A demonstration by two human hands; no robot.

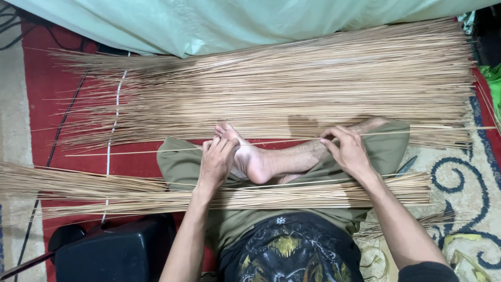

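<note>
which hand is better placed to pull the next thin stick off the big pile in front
Probably the right hand: its fingertips pinch a single stick at the big pile's near edge. The left hand rests by the foot.

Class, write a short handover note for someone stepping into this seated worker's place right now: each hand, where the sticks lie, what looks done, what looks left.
Left hand: fingers pinch one thin tan stick beside the bare foot.
Right hand: pinches the same stick further along, held across the leg.
Sticks: large spread pile of thin tan sticks on the red mat ahead; smaller bundle of tan sticks across the lap.
Done: seemingly the lap bundle, lying apart from the pile.
Left: apparently the large pile, by far the bigger share.
</note>
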